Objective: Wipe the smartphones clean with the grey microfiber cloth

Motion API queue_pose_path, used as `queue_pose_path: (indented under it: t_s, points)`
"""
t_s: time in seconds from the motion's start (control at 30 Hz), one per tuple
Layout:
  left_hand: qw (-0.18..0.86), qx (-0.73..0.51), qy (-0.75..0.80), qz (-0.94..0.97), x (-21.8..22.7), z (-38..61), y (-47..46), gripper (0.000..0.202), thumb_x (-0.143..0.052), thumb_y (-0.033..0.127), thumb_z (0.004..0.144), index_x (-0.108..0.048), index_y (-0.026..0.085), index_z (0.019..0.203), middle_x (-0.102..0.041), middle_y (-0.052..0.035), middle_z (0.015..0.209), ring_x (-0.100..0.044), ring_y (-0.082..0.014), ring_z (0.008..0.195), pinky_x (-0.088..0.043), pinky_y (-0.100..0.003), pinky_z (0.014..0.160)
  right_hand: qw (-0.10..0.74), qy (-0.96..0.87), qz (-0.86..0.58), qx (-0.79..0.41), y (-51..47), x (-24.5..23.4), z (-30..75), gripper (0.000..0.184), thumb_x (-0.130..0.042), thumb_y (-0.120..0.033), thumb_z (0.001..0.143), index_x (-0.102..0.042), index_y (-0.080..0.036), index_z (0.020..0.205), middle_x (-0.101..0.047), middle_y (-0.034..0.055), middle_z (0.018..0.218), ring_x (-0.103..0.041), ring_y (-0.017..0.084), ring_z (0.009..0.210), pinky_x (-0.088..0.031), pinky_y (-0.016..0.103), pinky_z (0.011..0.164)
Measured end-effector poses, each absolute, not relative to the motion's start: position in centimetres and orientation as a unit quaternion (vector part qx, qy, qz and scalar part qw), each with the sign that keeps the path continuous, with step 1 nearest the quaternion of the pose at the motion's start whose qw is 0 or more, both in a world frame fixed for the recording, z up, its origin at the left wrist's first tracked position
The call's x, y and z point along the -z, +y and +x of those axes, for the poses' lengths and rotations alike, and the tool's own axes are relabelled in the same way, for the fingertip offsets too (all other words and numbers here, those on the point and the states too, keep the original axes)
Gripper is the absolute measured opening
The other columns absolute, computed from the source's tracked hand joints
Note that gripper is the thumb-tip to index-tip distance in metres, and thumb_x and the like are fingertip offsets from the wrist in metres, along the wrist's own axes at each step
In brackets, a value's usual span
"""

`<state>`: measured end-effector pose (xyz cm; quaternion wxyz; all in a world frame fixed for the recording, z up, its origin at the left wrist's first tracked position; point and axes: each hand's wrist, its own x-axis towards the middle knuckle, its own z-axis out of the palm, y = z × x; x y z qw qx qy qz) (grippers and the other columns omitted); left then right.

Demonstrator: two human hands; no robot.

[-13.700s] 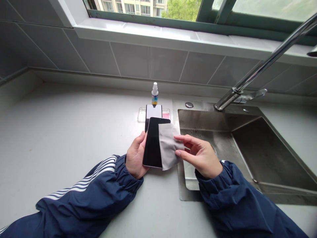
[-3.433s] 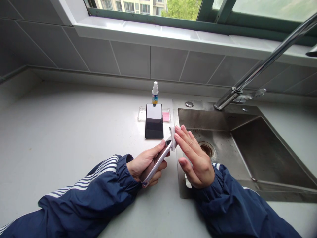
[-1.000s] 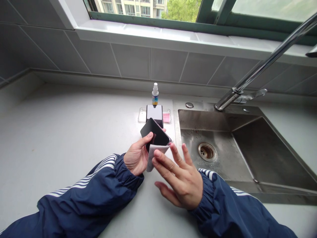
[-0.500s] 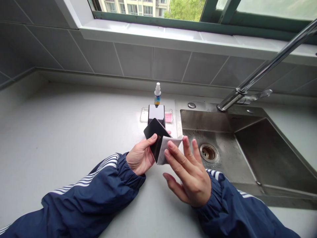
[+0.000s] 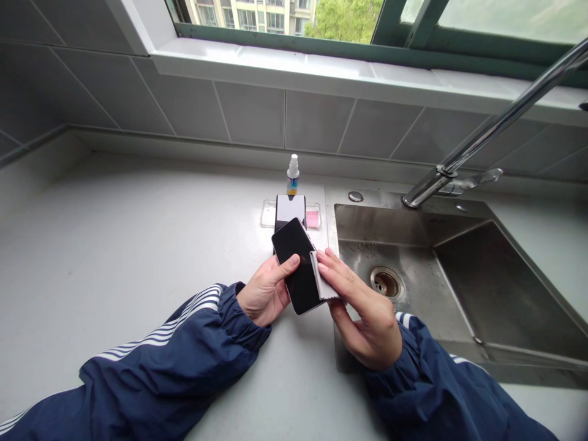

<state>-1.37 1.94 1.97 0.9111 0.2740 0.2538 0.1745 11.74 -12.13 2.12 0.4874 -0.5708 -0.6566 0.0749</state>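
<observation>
A black-screened smartphone [image 5: 301,294] is tilted in my left hand [image 5: 266,291], whose thumb lies on the screen; the other fingers are behind it, out of sight. My right hand [image 5: 367,315] is closed on a folded light grey cloth [image 5: 326,286] and presses it along the phone's right edge. Just beyond the held phone lies a dark, phone-like slab [image 5: 291,208] with a pale upper face, partly covered by the phone. It rests over a clear case [image 5: 267,214], with a pink paper [image 5: 313,219] at its right.
A small white spray bottle [image 5: 293,174] stands behind the slab. To the right is a steel sink [image 5: 381,223] with a drain [image 5: 387,283] and a chrome faucet [image 5: 482,128]. The pale countertop [image 5: 138,245] stretches left beneath a tiled wall and window.
My right hand has turned and closed, its fingers no longer spread. The cloth has slid right from the screen's lower part to the phone's right edge, and the phone tilts flatter towards me.
</observation>
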Motion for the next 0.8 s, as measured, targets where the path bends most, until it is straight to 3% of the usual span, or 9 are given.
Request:
queue_pose_path:
  t_s: [0.17,0.37,0.53,0.7,0.8]
  points:
    - [0.911,-0.177,0.25,0.276,-1.9,-1.4,2.0,0.033,-0.063,0.019,0.093,-0.065,0.014,0.125,-0.07,-0.0129,0.126,-0.07,-0.0228,0.109,-0.058,-0.037,0.097,0.468,-0.641,-0.593,-0.136,-12.1,-2.5,11.7,0.072,-0.042,0.001,0.085,-0.038,-0.019,0.154,-0.038,0.0064,0.16,-0.027,0.028,0.152,-0.026,0.054,0.125]
    - [0.915,-0.143,0.233,0.298,-1.8,-1.6,2.0,0.038,-0.066,0.025,0.092,-0.063,0.015,0.128,-0.074,-0.0137,0.116,-0.074,-0.0249,0.097,-0.06,-0.041,0.09,0.481,-0.64,-0.56,-0.214,-12.1,-2.7,12.1,0.068,-0.044,-0.016,0.092,-0.031,-0.022,0.158,-0.026,0.0029,0.165,-0.02,0.029,0.154,-0.019,0.052,0.127]
    - [0.917,-0.137,0.222,0.301,-2.1,-1.6,1.8,0.04,-0.064,0.024,0.093,-0.06,0.016,0.132,-0.074,-0.0129,0.112,-0.074,-0.0219,0.09,-0.06,-0.034,0.082,0.467,-0.644,-0.559,-0.235,-12.1,-2.6,12.1,0.066,-0.045,-0.036,0.098,-0.025,-0.024,0.16,-0.02,0.0029,0.167,-0.013,0.03,0.155,-0.015,0.053,0.127]
    - [0.927,-0.09,0.259,0.258,-2.3,-1.9,2.0,0.04,-0.058,0.027,0.093,-0.059,0.023,0.134,-0.074,-0.0045,0.085,-0.068,-0.0185,0.062,-0.055,-0.029,0.053,0.412,-0.691,-0.574,-0.155,-12.2,-2.1,11.4,0.073,-0.047,-0.047,0.098,-0.019,-0.02,0.161,-0.017,0.0088,0.168,-0.008,0.034,0.155,-0.012,0.059,0.125]
    - [0.927,-0.079,0.279,0.237,-2.2,-2.2,1.7,0.039,-0.055,0.033,0.093,-0.066,0.019,0.128,-0.067,-0.0017,0.062,-0.057,-0.0146,0.043,-0.047,-0.027,0.048,0.36,-0.736,-0.565,-0.098,-12.4,-2.1,10.7,0.075,-0.043,-0.048,0.1,-0.016,-0.015,0.161,-0.017,0.0114,0.167,-0.004,0.036,0.155,-0.01,0.063,0.123]
